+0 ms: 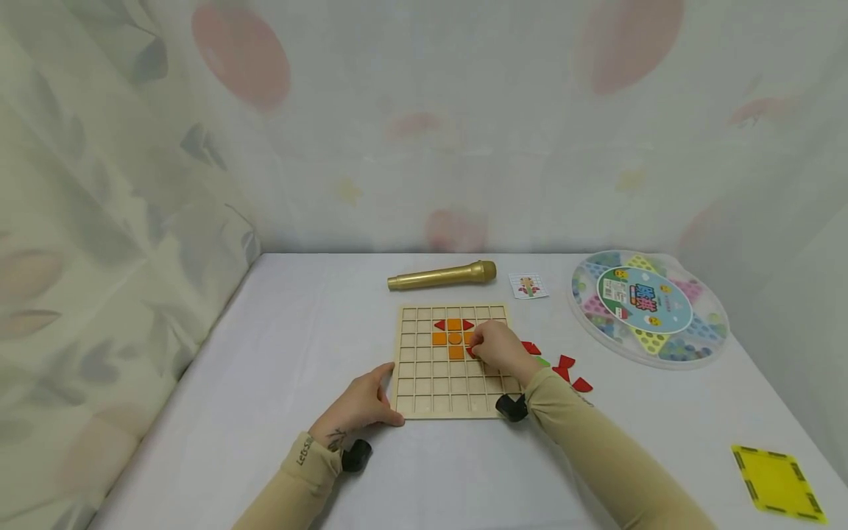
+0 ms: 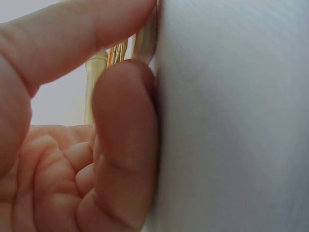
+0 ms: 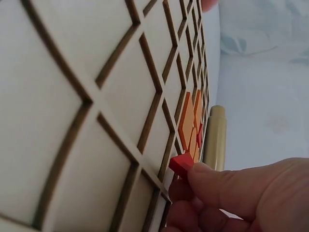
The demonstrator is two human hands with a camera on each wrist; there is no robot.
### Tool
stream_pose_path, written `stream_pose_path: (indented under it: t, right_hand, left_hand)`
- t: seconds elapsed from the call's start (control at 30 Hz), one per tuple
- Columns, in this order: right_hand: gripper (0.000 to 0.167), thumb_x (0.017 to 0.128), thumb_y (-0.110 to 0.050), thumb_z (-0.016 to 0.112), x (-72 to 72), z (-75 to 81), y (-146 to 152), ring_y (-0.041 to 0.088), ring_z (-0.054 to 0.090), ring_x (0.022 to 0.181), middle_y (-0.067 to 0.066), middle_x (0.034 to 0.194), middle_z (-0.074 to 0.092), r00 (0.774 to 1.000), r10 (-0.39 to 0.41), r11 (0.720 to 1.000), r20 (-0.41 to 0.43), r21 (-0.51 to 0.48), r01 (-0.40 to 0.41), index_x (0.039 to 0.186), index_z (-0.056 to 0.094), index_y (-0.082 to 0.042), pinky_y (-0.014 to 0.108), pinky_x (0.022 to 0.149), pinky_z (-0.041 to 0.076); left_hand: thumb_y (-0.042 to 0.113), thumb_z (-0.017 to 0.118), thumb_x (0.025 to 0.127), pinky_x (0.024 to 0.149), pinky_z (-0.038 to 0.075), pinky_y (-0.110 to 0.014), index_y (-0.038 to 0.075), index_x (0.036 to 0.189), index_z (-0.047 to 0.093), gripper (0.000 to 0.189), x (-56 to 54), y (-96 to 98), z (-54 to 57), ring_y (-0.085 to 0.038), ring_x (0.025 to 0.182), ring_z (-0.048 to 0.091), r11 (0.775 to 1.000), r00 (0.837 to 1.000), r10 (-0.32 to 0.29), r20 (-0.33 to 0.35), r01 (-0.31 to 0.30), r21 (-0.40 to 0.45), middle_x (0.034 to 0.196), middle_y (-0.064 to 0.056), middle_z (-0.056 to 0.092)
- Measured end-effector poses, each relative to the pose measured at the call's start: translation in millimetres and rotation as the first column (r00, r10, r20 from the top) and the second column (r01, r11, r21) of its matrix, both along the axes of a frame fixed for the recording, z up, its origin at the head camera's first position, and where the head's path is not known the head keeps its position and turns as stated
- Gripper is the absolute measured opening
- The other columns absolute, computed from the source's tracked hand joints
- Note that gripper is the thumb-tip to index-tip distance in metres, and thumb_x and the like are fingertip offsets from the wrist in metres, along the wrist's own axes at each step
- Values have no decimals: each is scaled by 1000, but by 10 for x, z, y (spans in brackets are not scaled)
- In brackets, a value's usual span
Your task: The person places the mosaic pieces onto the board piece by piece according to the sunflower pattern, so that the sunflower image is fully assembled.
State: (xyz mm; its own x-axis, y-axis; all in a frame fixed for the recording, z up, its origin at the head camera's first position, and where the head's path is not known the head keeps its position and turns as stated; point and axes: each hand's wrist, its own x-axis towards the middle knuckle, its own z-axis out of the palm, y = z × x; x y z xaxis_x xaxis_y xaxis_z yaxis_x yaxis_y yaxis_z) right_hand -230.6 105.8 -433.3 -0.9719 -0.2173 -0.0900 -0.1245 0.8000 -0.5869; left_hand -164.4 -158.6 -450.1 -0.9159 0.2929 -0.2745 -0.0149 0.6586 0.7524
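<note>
A pale wooden grid board (image 1: 424, 386) lies on the white table. My left hand (image 1: 361, 401) holds its near left corner, thumb at the corner and fingers against the left edge. Over the pattern, my right hand (image 1: 501, 347) pinches a small red piece (image 3: 181, 164) between thumb and fingers, close over the grid. Several orange squares (image 1: 456, 352) sit in cells around an orange disc (image 1: 454, 338). Above them, a red piece (image 1: 440, 325) lies on each side of the top square. The right hand partly hides the pattern's right side.
Loose red pieces (image 1: 582, 385) and a green piece (image 1: 542, 361) lie right of the board. Behind it are a gold microphone (image 1: 442, 277) and a small picture card (image 1: 528, 285). A round clear case (image 1: 712, 331) stands back right, a yellow square frame (image 1: 778, 483) front right.
</note>
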Motion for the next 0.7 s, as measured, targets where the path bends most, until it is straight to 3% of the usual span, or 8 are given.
stream_pose_path:
  t: [0.7]
  right_hand:
    - [5, 82, -12, 67, 15, -31, -11, 15, 54, 72, 0, 84, 64, 999, -33, 998, -3, 52, 33, 78, 69, -12, 30, 64, 44]
  left_hand:
    - [13, 86, 59, 51, 42, -29, 1, 144, 25, 105, -6, -12, -17, -15, 55, 50, 1000, 1000, -16, -14, 16, -2, 67, -6, 56]
